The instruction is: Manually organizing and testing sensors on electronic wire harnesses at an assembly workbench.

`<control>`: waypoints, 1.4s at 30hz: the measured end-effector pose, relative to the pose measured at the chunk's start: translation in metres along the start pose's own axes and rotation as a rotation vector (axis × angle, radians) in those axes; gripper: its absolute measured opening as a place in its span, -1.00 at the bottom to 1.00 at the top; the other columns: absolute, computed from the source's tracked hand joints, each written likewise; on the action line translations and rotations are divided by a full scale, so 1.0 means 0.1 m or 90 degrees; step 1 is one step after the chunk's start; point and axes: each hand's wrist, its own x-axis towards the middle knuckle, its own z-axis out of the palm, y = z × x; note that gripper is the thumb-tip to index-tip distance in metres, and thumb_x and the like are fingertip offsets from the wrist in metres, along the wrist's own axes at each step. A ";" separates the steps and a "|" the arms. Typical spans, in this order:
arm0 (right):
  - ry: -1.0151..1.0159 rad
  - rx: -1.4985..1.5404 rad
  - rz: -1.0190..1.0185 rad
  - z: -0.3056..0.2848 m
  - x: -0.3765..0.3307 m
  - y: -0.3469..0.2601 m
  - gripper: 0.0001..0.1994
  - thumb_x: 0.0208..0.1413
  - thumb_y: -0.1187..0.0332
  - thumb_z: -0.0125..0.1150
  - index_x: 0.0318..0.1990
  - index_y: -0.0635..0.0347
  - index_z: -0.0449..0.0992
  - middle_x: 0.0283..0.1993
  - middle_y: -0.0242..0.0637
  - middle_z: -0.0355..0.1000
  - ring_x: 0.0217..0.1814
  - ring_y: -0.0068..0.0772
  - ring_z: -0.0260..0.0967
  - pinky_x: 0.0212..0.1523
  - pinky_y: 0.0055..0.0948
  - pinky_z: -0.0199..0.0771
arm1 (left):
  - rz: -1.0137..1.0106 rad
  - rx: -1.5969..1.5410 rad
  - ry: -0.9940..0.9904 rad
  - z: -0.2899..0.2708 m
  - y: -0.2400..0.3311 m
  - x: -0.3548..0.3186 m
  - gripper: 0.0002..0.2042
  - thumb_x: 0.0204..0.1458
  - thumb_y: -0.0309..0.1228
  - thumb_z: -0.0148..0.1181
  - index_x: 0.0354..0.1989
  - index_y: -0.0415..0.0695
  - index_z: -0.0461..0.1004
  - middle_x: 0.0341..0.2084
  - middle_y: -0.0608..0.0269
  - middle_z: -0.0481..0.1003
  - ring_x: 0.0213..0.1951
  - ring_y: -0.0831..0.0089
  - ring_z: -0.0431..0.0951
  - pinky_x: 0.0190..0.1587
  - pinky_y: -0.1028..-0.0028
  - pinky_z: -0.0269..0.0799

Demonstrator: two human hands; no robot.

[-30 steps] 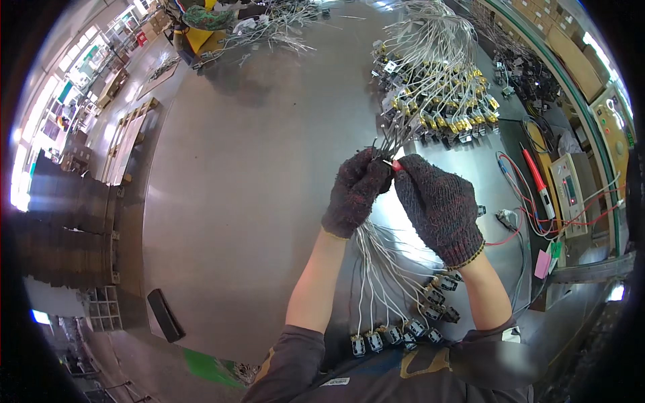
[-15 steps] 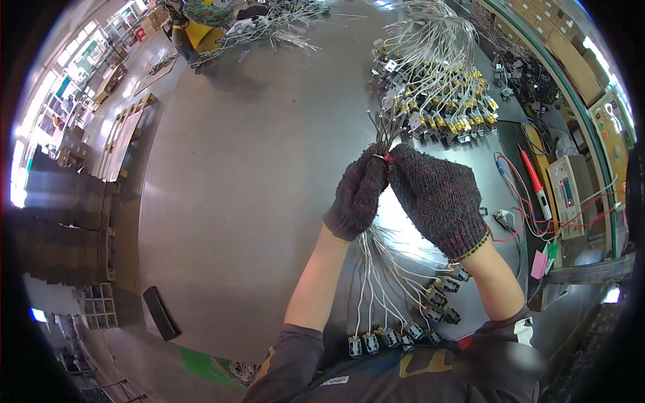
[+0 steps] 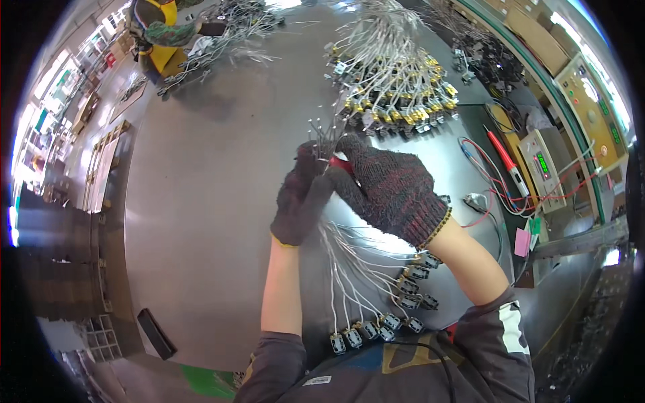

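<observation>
Wire bundle (image 3: 330, 236), one, pale leads fanning over the table (image 3: 201, 221) between the wearer's forearms; its upper end stands in the gloved hands, tips pointing away from the body. Left hand (image 3: 299, 195): grip closed round the bundle just below the tips, presumably so the strands stay gathered. Right hand (image 3: 393, 188): grip pinched on one small red item (image 3: 340, 162) right beside the bundle; fingers hide most of it, so its kind I cannot tell. At the near ends, black connectors (image 3: 353, 337), about eleven, some overlapping; they lie spread in an arc near the wearer's body, probably because the leads splay once past the fist. Beyond the hands, one big pile of wired parts (image 3: 396, 74), dozens, too tangled to count, brassy ends mostly toward the wearer. To the right, one red probe (image 3: 507, 161) and one meter (image 3: 541, 169), seemingly parked within arm's reach. Far left, one co-worker's green sleeve (image 3: 171, 33) beside another wire heap (image 3: 228, 54). Near left corner: one black bar (image 3: 156, 334).
</observation>
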 end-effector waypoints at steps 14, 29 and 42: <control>0.305 -0.168 0.488 -1.09 -2.66 2.29 -0.69 0.37 0.18 0.19 0.11 0.14 0.53 -0.04 -0.18 0.57 0.01 -0.31 0.55 0.05 -0.31 0.50 | -0.161 0.591 0.046 -0.48 -0.54 -0.61 -0.69 0.22 -0.20 0.27 0.07 -0.02 0.53 -0.08 0.14 0.62 -0.06 0.09 0.65 -0.03 0.22 0.54; 0.203 -0.345 0.433 -0.54 -2.10 3.87 -0.52 0.21 -0.03 0.15 0.18 -0.02 0.53 0.10 -0.02 0.56 0.16 0.03 0.52 0.14 -0.01 0.51 | -0.230 0.856 0.055 -0.75 0.72 -0.59 -0.68 0.27 -0.31 0.21 0.13 -0.15 0.52 -0.07 0.08 0.60 -0.07 0.22 0.65 -0.02 0.23 0.54; 0.220 -0.323 0.437 -0.95 -2.29 4.04 -0.47 0.27 -0.16 0.15 0.16 0.03 0.53 -0.13 0.13 0.58 -0.05 0.26 0.56 -0.13 0.10 0.51 | 0.170 0.818 -0.402 1.04 0.79 -0.48 -0.68 0.03 -0.21 0.29 -0.05 -0.02 0.60 -0.23 0.18 0.58 -0.20 0.12 0.57 -0.09 0.13 0.50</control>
